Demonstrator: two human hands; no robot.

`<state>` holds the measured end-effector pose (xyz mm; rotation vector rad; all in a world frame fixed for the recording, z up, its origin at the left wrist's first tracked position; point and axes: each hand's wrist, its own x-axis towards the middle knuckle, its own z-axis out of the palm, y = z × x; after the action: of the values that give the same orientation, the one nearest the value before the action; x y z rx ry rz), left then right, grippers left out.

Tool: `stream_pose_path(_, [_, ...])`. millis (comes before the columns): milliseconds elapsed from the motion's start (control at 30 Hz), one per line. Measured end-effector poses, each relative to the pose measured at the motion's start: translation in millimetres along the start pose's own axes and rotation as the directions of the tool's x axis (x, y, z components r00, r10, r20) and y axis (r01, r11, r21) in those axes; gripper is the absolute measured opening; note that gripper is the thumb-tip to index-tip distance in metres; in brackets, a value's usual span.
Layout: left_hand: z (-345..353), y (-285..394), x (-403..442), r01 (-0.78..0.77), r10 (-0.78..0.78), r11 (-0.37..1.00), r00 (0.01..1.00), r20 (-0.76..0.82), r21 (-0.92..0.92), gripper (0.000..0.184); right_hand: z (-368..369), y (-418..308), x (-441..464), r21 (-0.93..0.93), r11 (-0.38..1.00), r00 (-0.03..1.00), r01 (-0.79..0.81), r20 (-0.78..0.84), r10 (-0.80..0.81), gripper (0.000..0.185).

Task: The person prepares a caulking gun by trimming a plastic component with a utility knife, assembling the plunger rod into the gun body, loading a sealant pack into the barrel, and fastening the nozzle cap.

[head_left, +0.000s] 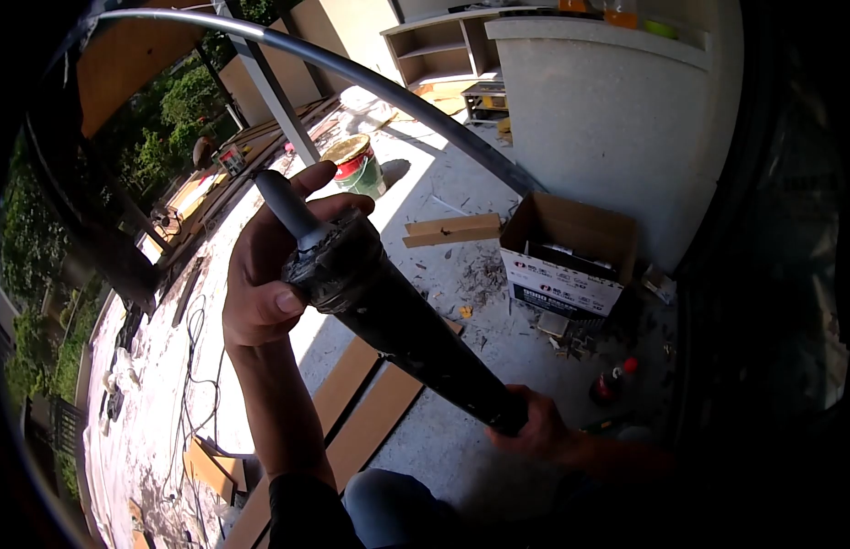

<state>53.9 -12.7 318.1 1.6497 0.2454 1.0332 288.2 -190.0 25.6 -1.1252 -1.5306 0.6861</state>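
Observation:
A black caulking gun or similar tube-shaped tool (406,320) lies diagonally across the middle of the view, with a grey nozzle (286,209) pointing to the upper left. My left hand (269,261) is wrapped round its nozzle end, thumb on the near side and fingers behind. Lower right, my right hand (535,425) grips the other end; its fingers are partly in shadow. Under the tool, two brown boards (374,416) lie on the floor beside my knee (388,503).
An open cardboard box (571,247) stands by the white counter (608,119). Beyond my left hand is a paint bucket (356,166). A bottle with a red cap (610,382) is at the right. Cables (198,393) and wood offcuts (214,468) lie left.

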Motion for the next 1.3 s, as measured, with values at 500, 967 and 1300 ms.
stream_pose_path(500, [-13,-16,9,0.054,0.001,0.966,0.977,0.213,-0.251,0.126,-3,-2,-2,0.065,0.996,0.986,-0.067,0.158,0.056,0.070])
stream_pose_path(967, [-3,-23,14,-0.035,0.102,0.970,0.957,0.270,-0.241,0.160,-2,3,-2,0.058,0.998,0.991,0.020,0.130,-0.028,0.066])
stream_pose_path(1300, [18,-23,12,-0.087,0.087,0.996,0.996,-0.004,0.015,0.136,-3,-2,-1,0.073,0.997,0.991,0.025,0.128,-0.035,0.060])
